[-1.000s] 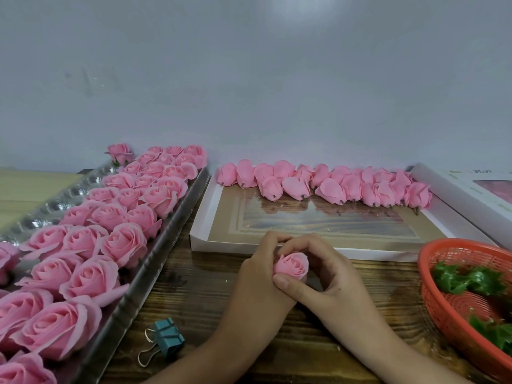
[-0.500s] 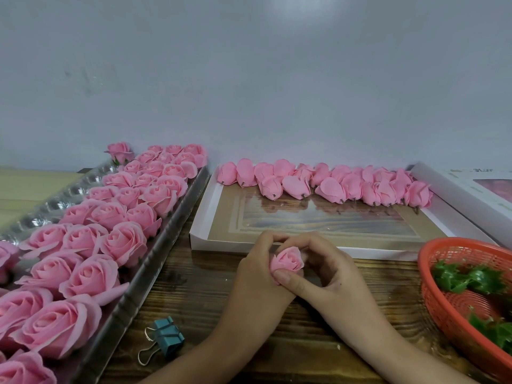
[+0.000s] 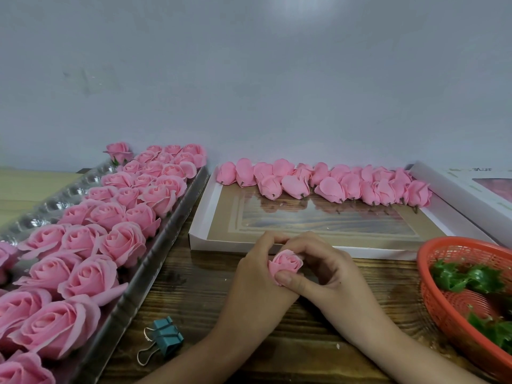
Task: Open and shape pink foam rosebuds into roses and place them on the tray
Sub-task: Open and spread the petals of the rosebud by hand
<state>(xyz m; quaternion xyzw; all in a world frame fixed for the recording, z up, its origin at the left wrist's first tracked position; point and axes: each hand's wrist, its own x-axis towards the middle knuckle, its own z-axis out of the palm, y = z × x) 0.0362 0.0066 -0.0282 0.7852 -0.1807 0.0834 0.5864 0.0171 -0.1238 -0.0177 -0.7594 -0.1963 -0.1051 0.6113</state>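
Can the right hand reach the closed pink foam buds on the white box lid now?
Likely yes once freed: the right hand and left hand both pinch a half-opened pink foam rosebud; only the low rim of the white lid lies before the closed buds.

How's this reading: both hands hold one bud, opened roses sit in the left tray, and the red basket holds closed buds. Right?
No: the head view shows green leaves in the red basket, not buds; closed buds lie in the white box. Left hand and right hand do hold one bud.
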